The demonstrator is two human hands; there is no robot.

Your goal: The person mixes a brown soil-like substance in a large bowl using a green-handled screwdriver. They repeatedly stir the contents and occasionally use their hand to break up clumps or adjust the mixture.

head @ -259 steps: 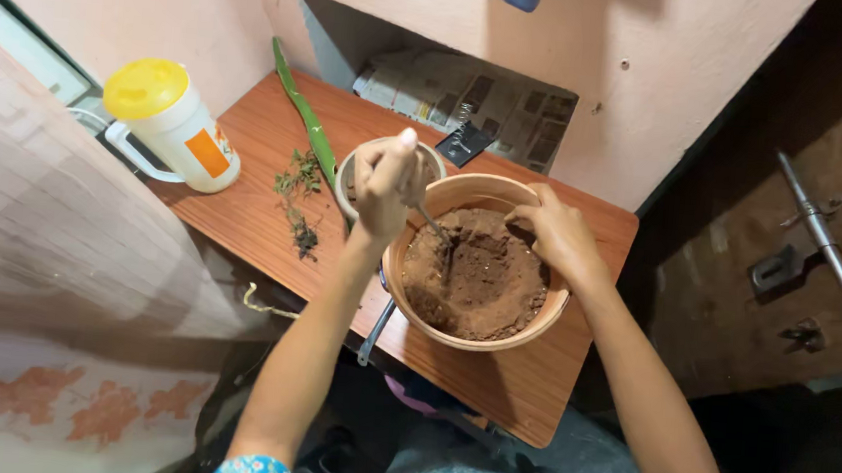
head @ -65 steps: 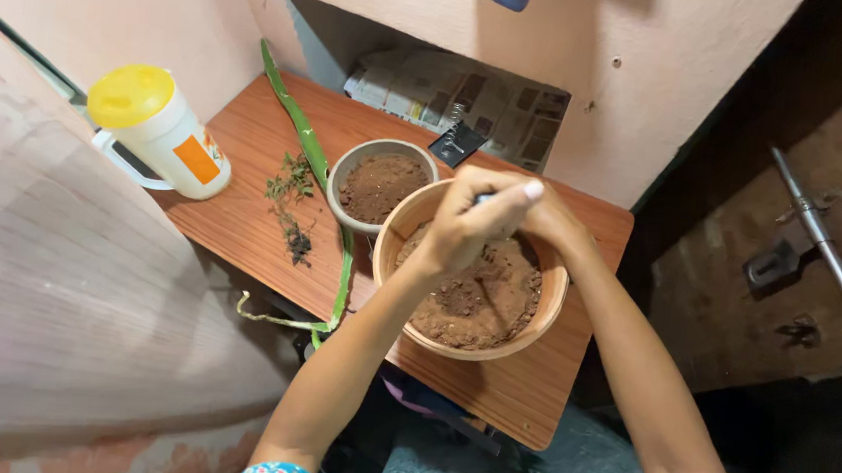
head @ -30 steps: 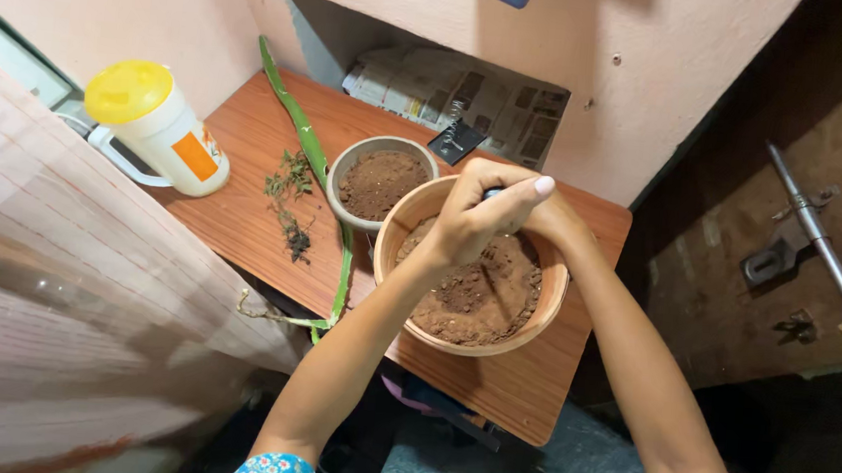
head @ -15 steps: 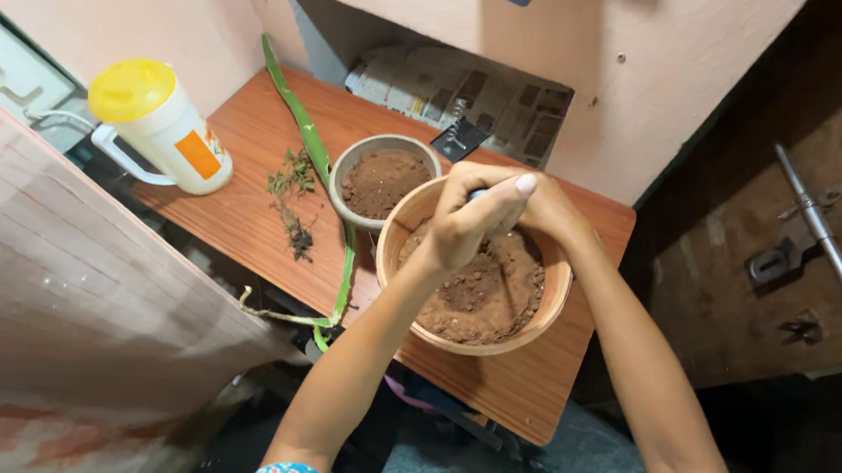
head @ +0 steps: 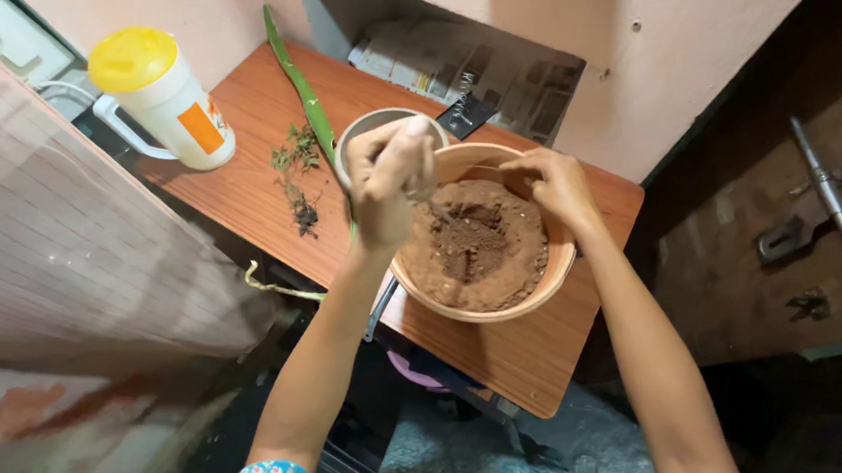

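— What's around the big clay bowl [head: 481, 301]?

— It sits on the near right part of the wooden table [head: 244, 193], filled with brown soil [head: 480, 246]. Just behind its left rim stands a smaller grey bowl [head: 370, 122], mostly covered by the left hand [head: 388, 179]. A long green leaf [head: 298, 82] runs from the wall corner down past that bowl, with dried herb scraps [head: 297, 182] beside it. Far left is a white jug with a yellow lid [head: 157, 96]. Folded newspapers [head: 455, 64] and a small dark object [head: 466, 115] lie in the wall recess behind.

— And the hands?

— The left hand's fingers are clenched round a thin metal tool [head: 433, 207] whose tip dips into the soil near the bowl's middle. The right hand [head: 557, 182] rests on the far rim, fingers curled over the edge, gripping it.

— Anything hard to make out?

— The tool's handle is buried in the fist, and its working end is lost in the soil, so I cannot tell what kind it is. The grey bowl's contents are hidden by the hand. The leaf's lower end disappears behind the left wrist. A pink curtain [head: 60, 238] blocks the table's left side.
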